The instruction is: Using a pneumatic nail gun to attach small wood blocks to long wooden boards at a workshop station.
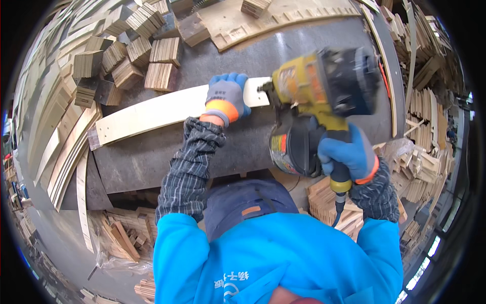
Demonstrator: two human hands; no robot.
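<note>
A long pale plywood strip (pixel 152 110) lies across the dark metal bench top (pixel 192 152). My left hand (pixel 226 99), in a blue and grey glove, grips it near its right end, fingers over the far edge. My right hand (pixel 344 152), also gloved, is wrapped round the handle of a yellow and black nail gun (pixel 316 86) with a coil magazine and a hose at the handle's base. The gun's nose is at or just over the strip's right end; whether it touches, I cannot tell. The gun's body is slightly blurred.
Plywood blocks (pixel 162 76) sit in stacks behind the strip. A notched board (pixel 278 25) lies at the back. Long strips (pixel 71 157) are piled at the left. More offcuts (pixel 425 167) are heaped at the right, and a loose pile (pixel 124 235) lies below the bench at lower left.
</note>
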